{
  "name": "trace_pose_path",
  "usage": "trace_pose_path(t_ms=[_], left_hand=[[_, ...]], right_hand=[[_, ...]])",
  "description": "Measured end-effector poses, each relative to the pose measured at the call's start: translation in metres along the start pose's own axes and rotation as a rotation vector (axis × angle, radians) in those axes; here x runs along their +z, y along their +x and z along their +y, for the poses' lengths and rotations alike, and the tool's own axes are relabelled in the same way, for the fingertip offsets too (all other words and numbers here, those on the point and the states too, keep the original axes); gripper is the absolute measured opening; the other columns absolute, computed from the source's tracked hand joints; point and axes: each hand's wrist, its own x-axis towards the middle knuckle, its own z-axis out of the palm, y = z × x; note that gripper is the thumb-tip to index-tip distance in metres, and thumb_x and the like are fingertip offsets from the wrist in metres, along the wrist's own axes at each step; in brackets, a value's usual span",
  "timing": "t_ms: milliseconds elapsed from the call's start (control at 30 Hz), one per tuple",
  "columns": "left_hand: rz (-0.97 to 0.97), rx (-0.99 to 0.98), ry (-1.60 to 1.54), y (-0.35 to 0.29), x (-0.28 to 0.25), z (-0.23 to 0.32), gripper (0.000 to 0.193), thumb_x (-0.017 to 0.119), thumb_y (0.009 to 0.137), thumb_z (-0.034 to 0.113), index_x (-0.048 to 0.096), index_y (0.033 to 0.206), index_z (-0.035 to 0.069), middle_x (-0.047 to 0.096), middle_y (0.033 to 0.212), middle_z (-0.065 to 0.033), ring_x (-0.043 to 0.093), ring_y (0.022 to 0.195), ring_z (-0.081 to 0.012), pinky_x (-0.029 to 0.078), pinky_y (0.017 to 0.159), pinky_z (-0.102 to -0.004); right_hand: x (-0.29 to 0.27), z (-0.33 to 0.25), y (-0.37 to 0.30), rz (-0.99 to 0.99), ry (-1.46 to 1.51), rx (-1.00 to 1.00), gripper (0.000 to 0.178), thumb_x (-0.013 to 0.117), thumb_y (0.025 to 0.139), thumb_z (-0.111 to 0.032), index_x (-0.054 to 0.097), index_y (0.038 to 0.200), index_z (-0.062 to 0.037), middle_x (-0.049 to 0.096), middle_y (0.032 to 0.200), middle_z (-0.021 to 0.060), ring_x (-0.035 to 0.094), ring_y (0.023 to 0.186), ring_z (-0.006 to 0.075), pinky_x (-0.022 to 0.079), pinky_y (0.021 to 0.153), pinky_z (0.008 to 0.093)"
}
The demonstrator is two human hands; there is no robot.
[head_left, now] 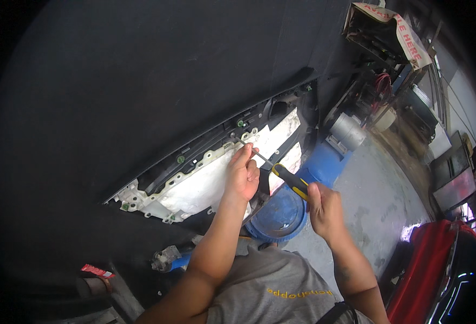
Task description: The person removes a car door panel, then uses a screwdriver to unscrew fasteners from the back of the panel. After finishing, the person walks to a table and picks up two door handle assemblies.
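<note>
I see the right hand (324, 208) clamped on the screwdriver's handle (290, 180), left hand (243, 170) fingers pinching its shaft, tip at the door panel (197, 189). Probably light, stiff; I'd grip that chunky handle.

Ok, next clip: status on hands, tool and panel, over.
Right hand holding screwdriver by its handle; left hand, fingertips at the shaft. Tip at white-lined panel. Blue container nearby, not blocking the tool.

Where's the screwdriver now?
In the head view, right of centre: the screwdriver is in the right-hand fingers, its shaft passing the left-hand fingers toward the panel.
</note>
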Motion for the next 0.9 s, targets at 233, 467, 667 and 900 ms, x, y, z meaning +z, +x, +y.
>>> trace_pose_path(t_ms=[233,467,667,900], left_hand=[[0.065,-0.005,0.036,0.000,0.010,0.000,0.021,0.069,0.098,0.027,0.064,0.109,0.010,0.065,0.096,-0.0012,0.033,0.045,-0.0021,0.026,0.041,-0.0190],[0.086,-0.005,0.092,0.002,0.015,0.005,0.025,0.070,0.097,0.030,0.064,0.108,0.008,0.065,0.097,-0.0025,0.032,0.046,-0.0020,0.025,0.042,-0.0189],[0.107,0.011,0.107,0.002,0.014,0.007,0.026,0.068,0.099,0.030,0.063,0.110,0.006,0.066,0.101,-0.0051,0.032,0.044,-0.0023,0.026,0.042,-0.0188],[0.083,0.012,0.107,0.003,0.011,0.012,0.027,0.063,0.102,0.029,0.062,0.114,0.004,0.068,0.106,-0.0085,0.033,0.044,-0.0024,0.027,0.043,-0.0189]], right_hand=[[0.000,-0.004,-0.001,0.225,-0.259,-0.450,0.037,0.070,0.096,-0.025,0.062,0.121,0.0007,0.067,0.091,0.0165,0.067,0.075,0.0274,0.052,0.065,0.0354],[-0.002,-0.018,0.000,0.147,-0.056,-0.118,0.037,0.071,0.095,-0.026,0.063,0.120,0.0007,0.066,0.079,0.0159,0.065,0.067,0.0303,0.050,0.060,0.0379],[-0.003,-0.016,0.005,0.163,-0.314,-0.443,0.031,0.067,0.098,-0.028,0.063,0.112,0.0006,0.065,0.076,0.0156,0.063,0.064,0.0308,0.049,0.060,0.0394],[-0.003,-0.011,0.010,-0.008,0.101,-0.022,0.027,0.064,0.100,-0.026,0.062,0.111,-0.0020,0.060,0.070,0.0113,0.060,0.062,0.0271,0.048,0.059,0.0399]])
